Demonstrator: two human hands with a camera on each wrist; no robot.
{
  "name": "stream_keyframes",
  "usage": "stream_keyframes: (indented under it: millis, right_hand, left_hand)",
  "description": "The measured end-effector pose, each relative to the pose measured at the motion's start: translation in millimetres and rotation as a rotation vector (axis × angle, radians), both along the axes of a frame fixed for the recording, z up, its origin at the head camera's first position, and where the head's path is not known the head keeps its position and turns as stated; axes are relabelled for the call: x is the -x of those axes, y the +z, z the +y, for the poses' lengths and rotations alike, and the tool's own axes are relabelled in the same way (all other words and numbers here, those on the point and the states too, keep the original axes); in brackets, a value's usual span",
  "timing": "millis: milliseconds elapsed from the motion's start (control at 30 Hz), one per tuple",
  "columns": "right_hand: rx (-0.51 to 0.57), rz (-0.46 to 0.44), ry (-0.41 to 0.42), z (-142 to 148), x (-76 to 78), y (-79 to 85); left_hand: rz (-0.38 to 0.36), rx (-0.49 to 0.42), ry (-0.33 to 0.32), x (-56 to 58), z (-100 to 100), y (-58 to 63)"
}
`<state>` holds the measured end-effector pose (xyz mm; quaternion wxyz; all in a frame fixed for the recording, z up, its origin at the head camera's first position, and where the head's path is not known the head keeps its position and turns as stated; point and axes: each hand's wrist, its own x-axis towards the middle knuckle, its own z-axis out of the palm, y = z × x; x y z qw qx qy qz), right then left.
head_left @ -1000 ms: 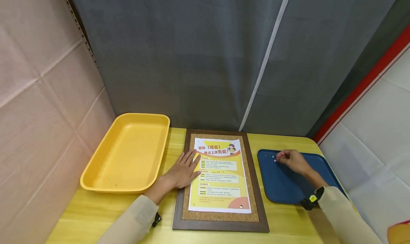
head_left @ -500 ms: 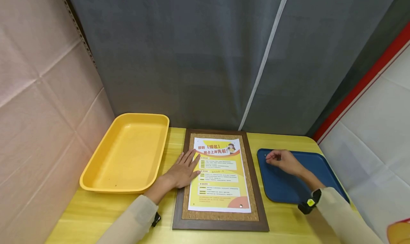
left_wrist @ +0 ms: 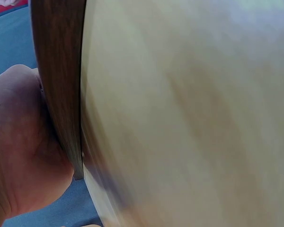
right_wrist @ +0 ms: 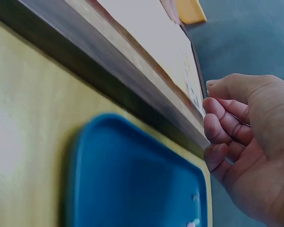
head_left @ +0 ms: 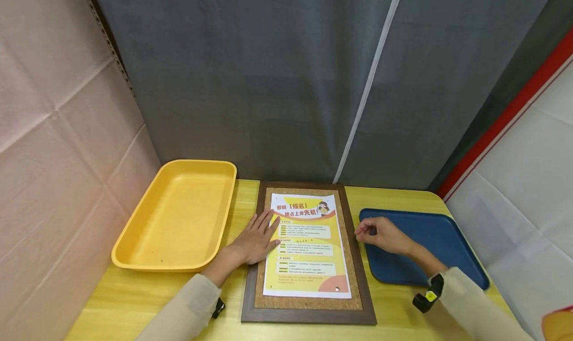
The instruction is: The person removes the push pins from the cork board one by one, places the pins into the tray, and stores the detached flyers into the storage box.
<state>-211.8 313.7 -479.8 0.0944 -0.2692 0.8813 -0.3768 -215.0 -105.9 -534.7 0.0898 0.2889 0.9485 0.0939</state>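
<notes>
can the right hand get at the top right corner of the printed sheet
Probably yes: the right hand is by the right edge of the board, nothing seems to block that corner, and the left hand lies on the left side of the sheet, out of the way.

The basin point(head_left: 179, 216) is showing smooth, softly glossy plastic, the tray point(head_left: 429, 246) smooth matt plastic. The frame point(head_left: 309, 315) is looking like smooth wood, the board point(head_left: 309, 302) like grainy cork, the sheet point(head_left: 306, 251) like paper. The counter point(head_left: 394, 311) is displaying glossy wood grain, the backdrop point(head_left: 241, 82) matt cloth.
</notes>
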Motion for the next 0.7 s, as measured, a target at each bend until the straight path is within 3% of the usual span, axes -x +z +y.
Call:
stream_keyframes:
  millis: [267, 700]
  right_hand:
    - [-0.006, 0.004, 0.110, -25, -12.3, -2.7]
    - [-0.003, -0.030, 0.247, -47, -30.6, -10.9]
  left_hand:
    - [0.009, 0.021, 0.001, 1.1, 0, -2.8]
    - [0.006, 0.040, 0.000, -4.6, 3, 9.8]
